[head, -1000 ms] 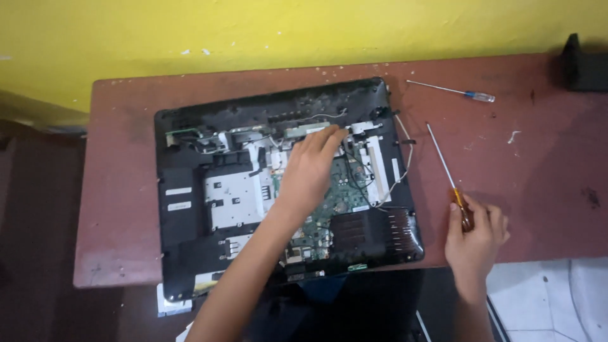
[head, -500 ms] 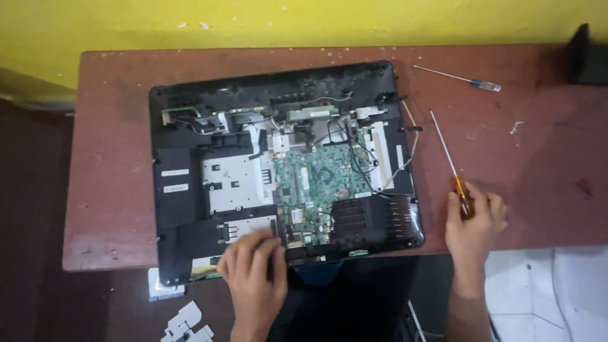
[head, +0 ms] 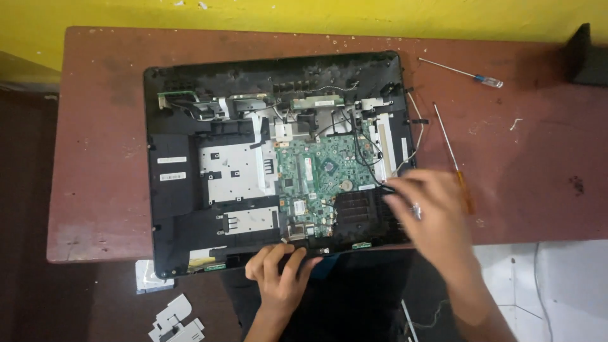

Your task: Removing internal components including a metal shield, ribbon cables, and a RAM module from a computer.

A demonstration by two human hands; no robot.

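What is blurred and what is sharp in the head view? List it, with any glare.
Head view: the right hand is smeared by motion blur; the left hand on the near edge of the opened computer chassis is fairly sharp, as is the green circuit board; lighting is even and soft, without strong glare on the red-brown table.

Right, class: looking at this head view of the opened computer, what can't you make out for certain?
- Right hand: motion-blurred, so its grip is unclear.
- Orange-handled screwdriver: handle partly behind that hand.
- Left hand: fingers curl over the black casing edge, hiding what they touch.
- Black object: cut off by the right edge.
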